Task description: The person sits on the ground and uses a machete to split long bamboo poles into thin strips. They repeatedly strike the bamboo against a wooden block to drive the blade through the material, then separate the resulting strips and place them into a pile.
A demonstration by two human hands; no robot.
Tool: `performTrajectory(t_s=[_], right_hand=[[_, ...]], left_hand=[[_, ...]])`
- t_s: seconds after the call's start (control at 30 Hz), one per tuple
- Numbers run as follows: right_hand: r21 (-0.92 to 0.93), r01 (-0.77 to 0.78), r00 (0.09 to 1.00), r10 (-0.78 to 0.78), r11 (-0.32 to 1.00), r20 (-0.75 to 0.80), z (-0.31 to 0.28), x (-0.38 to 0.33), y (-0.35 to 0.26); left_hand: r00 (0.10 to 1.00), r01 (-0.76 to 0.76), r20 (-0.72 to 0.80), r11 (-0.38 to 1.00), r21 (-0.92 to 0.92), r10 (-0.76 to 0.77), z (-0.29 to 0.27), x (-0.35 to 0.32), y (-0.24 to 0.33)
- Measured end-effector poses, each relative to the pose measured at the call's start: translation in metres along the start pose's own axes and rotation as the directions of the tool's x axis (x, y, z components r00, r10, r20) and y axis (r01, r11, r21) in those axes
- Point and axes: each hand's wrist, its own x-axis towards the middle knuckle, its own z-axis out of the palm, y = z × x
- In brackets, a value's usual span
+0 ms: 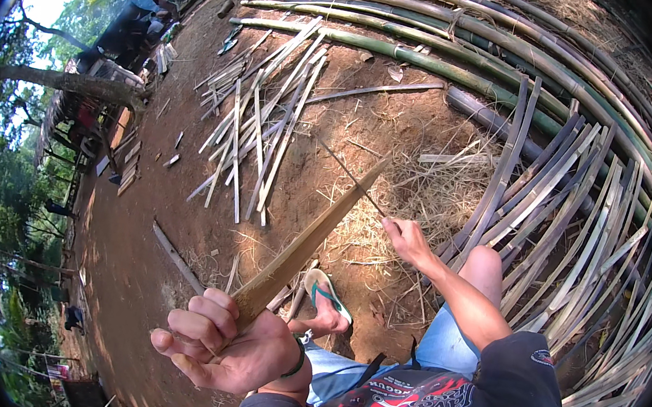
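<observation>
The brown dirt ground [166, 210] is the biggest thing here, and it fills the middle of the view. Long green bamboo poles [436, 60] lie across the top, side by side, and they look bent near the edge. On the right lies a big heap of flat bamboo strips [578, 222], grey and pale, stacked close and fanning out. A smaller pile of split bamboo sticks [259, 125] lies on the dirt, up and to the left of the middle. Some dry straw [431, 191] is spread on the ground between the two piles. The person sits with one bare knee [486, 264] up, just beside the strip heap, and one foot in a green flip-flop [326, 289] rests on the dirt. The left hand [228, 344] is low in the view, near the camera. Its fingers are curled tight around the near end of a long bamboo slat [315, 234]. The slat points up and away from the person, and its thin tip is in the air over the straw. The right hand [409, 240] is stretched out farther away, near the knee. It is closed around the handle of a thin dark blade [349, 176]. The blade crosses the slat near its tip, but I cannot tell if they touch.
</observation>
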Motion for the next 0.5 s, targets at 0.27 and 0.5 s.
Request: performTrajectory(t_s=[0.27,0.5], right_hand=[[-0.223,-0.267,0.96,0.278,0.938,0.021,-0.034,0.062,0.083],[-0.27,-0.153,0.981,0.18,0.951,0.077,-0.046,0.066,0.126]], left_hand=[[0.998,0.041,-0.057,0.992,0.116,-0.035,-0.009,0.004,-0.002],[0.999,-0.025,-0.045,0.997,0.076,0.029,-0.028,0.014,-0.008]])
